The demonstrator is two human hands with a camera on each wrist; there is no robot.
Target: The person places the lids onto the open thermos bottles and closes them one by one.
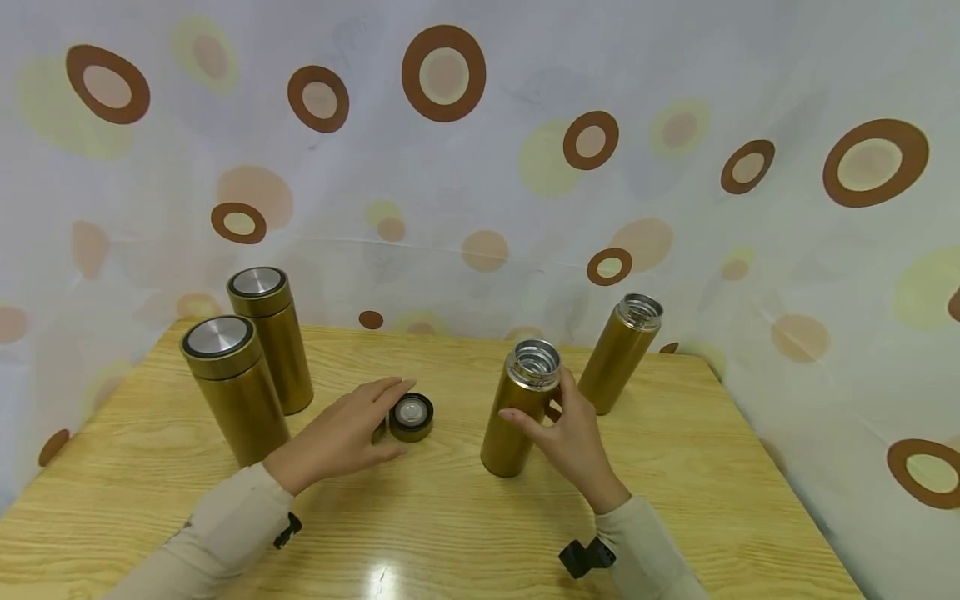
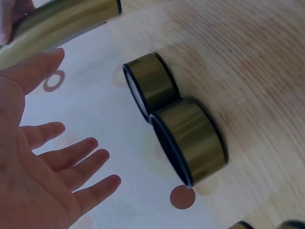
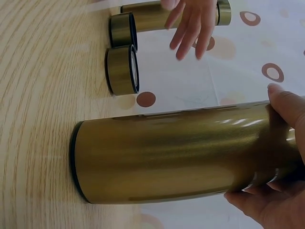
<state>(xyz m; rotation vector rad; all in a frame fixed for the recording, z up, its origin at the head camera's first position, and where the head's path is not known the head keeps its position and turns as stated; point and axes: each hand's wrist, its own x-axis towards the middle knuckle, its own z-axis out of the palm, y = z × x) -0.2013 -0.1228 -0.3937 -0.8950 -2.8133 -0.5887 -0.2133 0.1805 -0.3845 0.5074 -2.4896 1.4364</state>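
Observation:
My right hand [image 1: 573,429] grips a gold thermos bottle [image 1: 512,421] near its top. The bottle is lidless, its steel mouth and threads bare, and it stands upright on the table. Over two gold thermos lids, my left hand [image 1: 348,429] hovers with fingers spread and nothing in its grasp. One lid [image 1: 412,415] sits inner side up, just beyond the fingertips; the other lid [image 2: 194,139] is mostly hidden behind the fingers in the head view. In the left wrist view the two lids stand side by side, apart from the open palm.
Two lidded gold thermoses stand at the left, one nearer [image 1: 236,400] and one farther [image 1: 281,350]. Another lidless thermos [image 1: 618,358] stands behind my right hand. A patterned cloth [image 1: 480,167] hangs behind the wooden table [image 1: 450,533].

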